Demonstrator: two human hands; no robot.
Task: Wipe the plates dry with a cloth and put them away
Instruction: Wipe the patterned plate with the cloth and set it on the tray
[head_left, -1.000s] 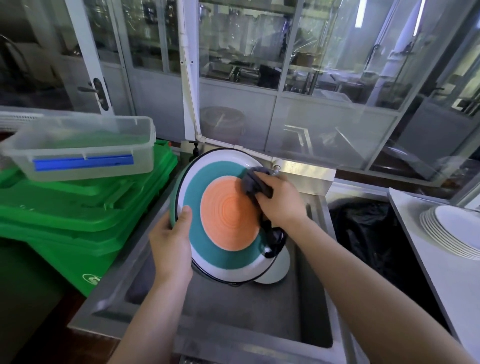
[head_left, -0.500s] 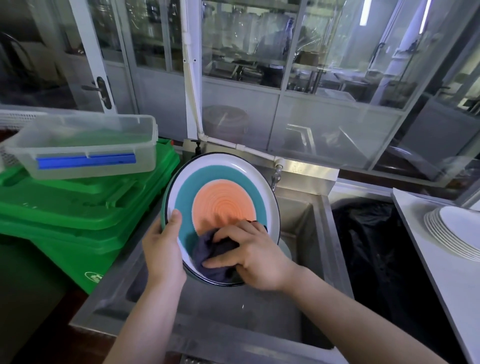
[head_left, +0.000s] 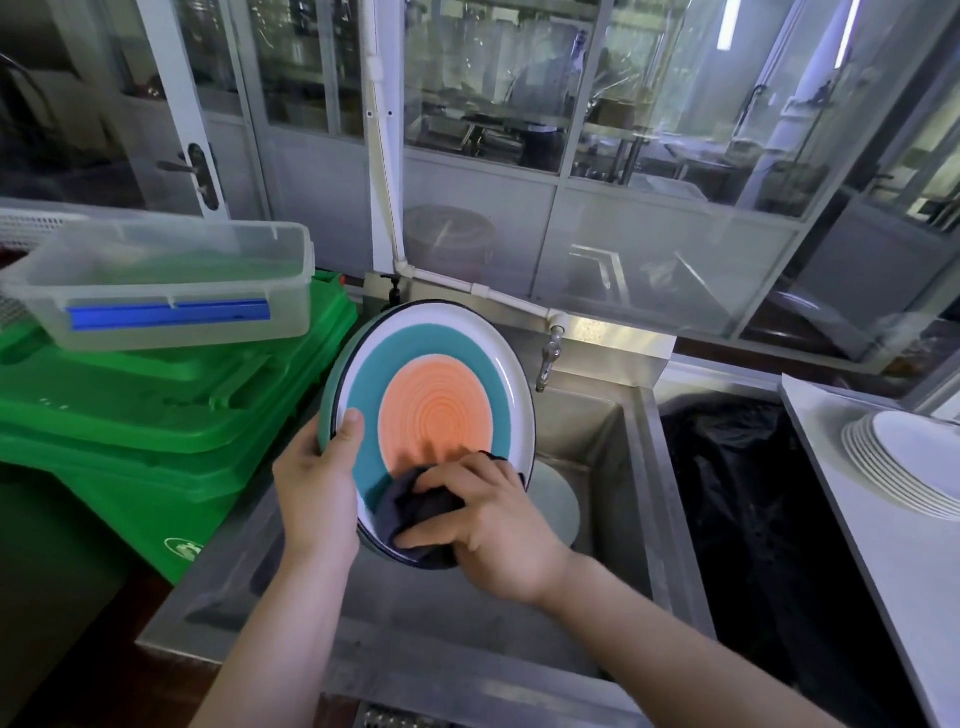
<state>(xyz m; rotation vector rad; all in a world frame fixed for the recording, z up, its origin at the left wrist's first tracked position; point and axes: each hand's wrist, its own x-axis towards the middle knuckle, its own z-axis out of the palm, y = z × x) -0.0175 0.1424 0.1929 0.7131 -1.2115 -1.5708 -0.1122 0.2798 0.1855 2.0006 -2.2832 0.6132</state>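
A round plate with an orange centre, a teal ring and a white rim is held tilted upright over the steel sink. My left hand grips its left edge, thumb on the face. My right hand holds a dark cloth pressed against the plate's lower part. Another pale plate lies in the sink behind it, mostly hidden. A stack of white plates sits on the white counter at the right.
Green bins stand left of the sink, with a clear plastic box on top. A tap sticks out behind the plate. A bin with a black bag lies between sink and counter. Glass partitions close the back.
My right hand with the cloth went from the plate's upper right down to its lower part, then shifted slightly right along the bottom edge. The left hand kept its grip.
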